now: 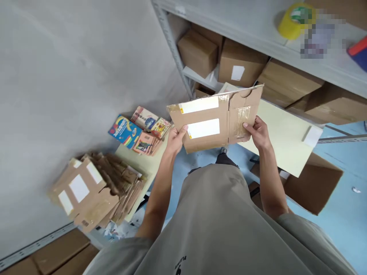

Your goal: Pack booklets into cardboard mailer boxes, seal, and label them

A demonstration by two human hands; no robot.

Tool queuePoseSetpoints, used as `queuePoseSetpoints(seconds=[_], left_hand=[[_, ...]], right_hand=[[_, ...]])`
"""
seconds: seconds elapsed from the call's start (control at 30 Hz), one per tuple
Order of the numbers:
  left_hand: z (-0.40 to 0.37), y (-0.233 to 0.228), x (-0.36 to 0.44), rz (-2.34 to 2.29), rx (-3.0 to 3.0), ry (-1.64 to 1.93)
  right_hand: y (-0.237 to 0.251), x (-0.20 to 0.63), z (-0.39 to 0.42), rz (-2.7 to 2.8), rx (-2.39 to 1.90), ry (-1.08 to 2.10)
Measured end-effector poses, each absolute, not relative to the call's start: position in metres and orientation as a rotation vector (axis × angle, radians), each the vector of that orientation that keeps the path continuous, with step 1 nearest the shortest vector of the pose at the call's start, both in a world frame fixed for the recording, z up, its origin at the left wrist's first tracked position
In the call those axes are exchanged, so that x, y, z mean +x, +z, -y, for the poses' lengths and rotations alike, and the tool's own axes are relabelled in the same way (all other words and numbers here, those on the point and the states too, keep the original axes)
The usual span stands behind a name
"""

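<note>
A flattened cardboard box [205,143] with white labels and strips of clear tape is held up in front of me. My left hand [175,140] grips its left edge, thumb on the face beside a label. On the opposite side my right hand [259,131] pinches the lower right part, thumb over the taped area. The fingers of both hands are partly hidden behind the cardboard. Beyond my left hand lie several books [126,130] on a pale table [155,164], with a stack of flattened cardboard boxes [94,191] nearer to me.
Grey shelving [229,19] ahead holds several closed cartons [243,57]; a yellow tape roll [294,23] sits on top. A pale tabletop [286,141] extends to the right, above an open carton [312,187] on the blue floor [344,214]. A grey wall [71,68] stands at left.
</note>
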State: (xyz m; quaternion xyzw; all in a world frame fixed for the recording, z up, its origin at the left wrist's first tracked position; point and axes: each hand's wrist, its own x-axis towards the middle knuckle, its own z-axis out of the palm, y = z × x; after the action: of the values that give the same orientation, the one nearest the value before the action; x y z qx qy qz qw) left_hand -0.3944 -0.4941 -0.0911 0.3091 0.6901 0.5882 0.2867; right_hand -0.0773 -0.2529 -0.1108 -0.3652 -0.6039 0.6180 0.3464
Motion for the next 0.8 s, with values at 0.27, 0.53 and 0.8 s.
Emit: queuePoseSetpoints(seconds=[0.27,0.53,0.8], left_hand=[[0.317,-0.153,-0.345,-1.62,0.832,1.523],[0.257,-0.195,-0.314,-1.542,0.794,1.197],[0.231,-0.204,-0.298,-1.405,0.837,1.086]], right_hand=[[-0.158,0.037,0.16,1.544,-1.185,1.416],[-0.211,0.077,0.145,1.63,-1.393,1.364],[-0.211,0.067,0.149,1.506,-1.353,1.606]])
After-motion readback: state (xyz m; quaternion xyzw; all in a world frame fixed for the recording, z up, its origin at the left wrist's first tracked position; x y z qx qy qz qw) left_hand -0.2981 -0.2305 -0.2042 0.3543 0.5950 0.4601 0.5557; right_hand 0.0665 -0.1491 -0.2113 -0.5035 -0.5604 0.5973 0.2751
